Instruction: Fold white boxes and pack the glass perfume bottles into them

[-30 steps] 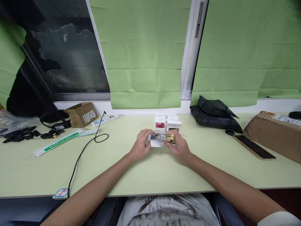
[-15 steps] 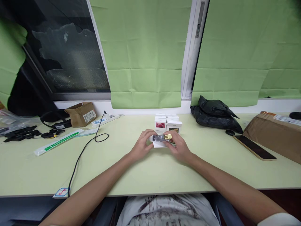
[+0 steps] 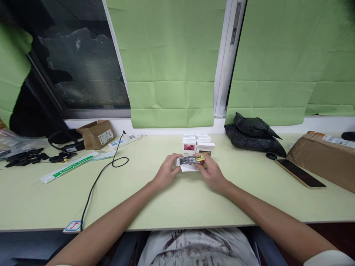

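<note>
Over the middle of the desk, both hands hold up a small white box (image 3: 189, 168) whose pale flap hangs open toward me. In its opening lies a small, clear, shiny bottle (image 3: 188, 160) with a gold cap (image 3: 199, 158) at the right end. My left hand (image 3: 165, 170) is closed round the box's left end, thumb in front. My right hand (image 3: 213, 173) is closed at the other end, its fingers against the gold cap; how much of the box it also grips is hidden. Just behind stand several small white boxes (image 3: 189, 147), one printed with a pink-red picture.
To the left lie a black cable (image 3: 103, 170), a green-and-white packet (image 3: 72, 168), an open cardboard box (image 3: 97, 135) and black clips (image 3: 25, 158). On the right are a black plastic bag (image 3: 253, 135), a phone (image 3: 301, 174), a round black disc (image 3: 271, 156) and a brown parcel (image 3: 323, 162).
The gold-capped bottle has turned slightly in the box opening, its cap now lying more sideways. My right fingers have shifted a little around it. The other things have stayed put.
</note>
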`<state>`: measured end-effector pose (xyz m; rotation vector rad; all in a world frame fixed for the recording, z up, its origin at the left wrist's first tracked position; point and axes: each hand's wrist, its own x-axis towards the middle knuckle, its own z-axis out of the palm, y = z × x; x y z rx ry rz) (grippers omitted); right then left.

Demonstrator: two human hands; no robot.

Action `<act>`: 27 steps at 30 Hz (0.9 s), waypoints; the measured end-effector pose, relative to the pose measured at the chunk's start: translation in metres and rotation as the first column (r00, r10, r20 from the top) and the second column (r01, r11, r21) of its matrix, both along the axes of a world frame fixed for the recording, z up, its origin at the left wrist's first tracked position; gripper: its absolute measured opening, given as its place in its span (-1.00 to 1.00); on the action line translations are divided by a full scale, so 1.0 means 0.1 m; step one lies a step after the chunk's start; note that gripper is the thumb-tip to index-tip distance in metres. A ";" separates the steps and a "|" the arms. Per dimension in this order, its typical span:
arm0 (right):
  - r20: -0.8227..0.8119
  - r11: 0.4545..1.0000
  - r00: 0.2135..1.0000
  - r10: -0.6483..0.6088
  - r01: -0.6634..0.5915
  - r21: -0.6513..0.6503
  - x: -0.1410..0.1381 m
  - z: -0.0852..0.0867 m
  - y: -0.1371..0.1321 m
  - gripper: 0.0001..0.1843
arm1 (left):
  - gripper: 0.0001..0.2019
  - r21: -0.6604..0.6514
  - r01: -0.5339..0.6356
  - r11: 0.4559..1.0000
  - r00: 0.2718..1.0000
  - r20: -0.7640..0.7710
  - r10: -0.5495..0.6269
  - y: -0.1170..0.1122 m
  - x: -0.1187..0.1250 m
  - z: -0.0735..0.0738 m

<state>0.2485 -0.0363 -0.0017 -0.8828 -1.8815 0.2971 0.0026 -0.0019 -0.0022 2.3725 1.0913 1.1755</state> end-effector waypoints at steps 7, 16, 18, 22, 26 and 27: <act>-0.084 0.993 0.996 -0.042 0.033 -0.110 0.01 -0.09 0.06 -0.69 | -0.62 0.059 -0.038 0.997 0.999 -0.027 0.040 0.03 -0.03 -0.01; -0.108 0.992 0.994 0.019 -0.031 -0.119 0.04 -0.08 0.07 -0.70 | -0.65 0.034 0.014 0.999 1.000 0.003 -0.014 0.01 -0.02 -0.01; -0.106 0.992 0.994 0.032 -0.045 -0.122 0.05 -0.08 0.06 -0.71 | -0.66 0.041 0.026 0.999 1.000 -0.002 -0.026 0.00 -0.02 -0.01; -0.081 0.986 0.995 0.055 -0.067 -0.153 0.04 -0.07 0.03 -0.67 | -0.65 0.034 0.041 0.999 0.999 -0.001 -0.041 -0.01 -0.03 0.00; -0.025 0.993 0.996 0.080 -0.082 -0.083 0.01 -0.03 0.00 -0.70 | -0.64 0.038 0.066 0.997 0.998 0.015 -0.066 0.00 -0.04 0.00; -0.022 0.994 0.996 0.086 -0.087 -0.062 0.01 -0.02 -0.01 -0.70 | -0.64 0.037 0.068 0.997 0.997 0.022 -0.069 0.00 -0.04 0.00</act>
